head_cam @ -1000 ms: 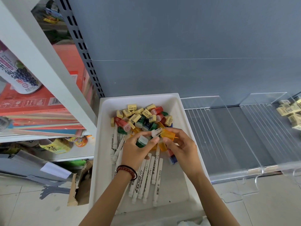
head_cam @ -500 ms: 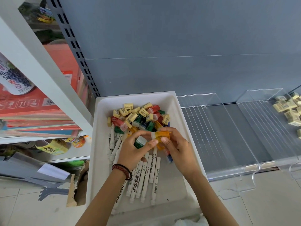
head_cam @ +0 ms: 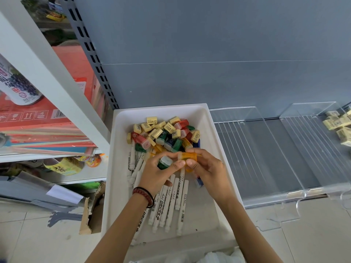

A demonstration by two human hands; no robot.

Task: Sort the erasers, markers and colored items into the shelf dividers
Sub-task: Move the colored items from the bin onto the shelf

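Currently both hands meet over the middle of a white bin (head_cam: 161, 109) that sits just left of the clear dividers (head_cam: 277, 149). The left hand (head_cam: 155, 175) has its fingers curled round a green capped item (head_cam: 164, 162). The right hand (head_cam: 208, 171) pinches an orange item (head_cam: 188, 156) between thumb and fingers, and the two thumbs touch. At the bin's far end lies a heap of yellow erasers (head_cam: 152, 120) mixed with red, green and blue colored items (head_cam: 177, 145). White markers (head_cam: 171, 202) lie side by side on the bin floor, nearer, some partly under the left wrist, which wears a dark bracelet (head_cam: 144, 195). A blue item (head_cam: 199, 182) shows just below the right palm. The dividers split the shelf (head_cam: 247, 158) into lanes, and the far-right lane holds more erasers (head_cam: 340, 128).
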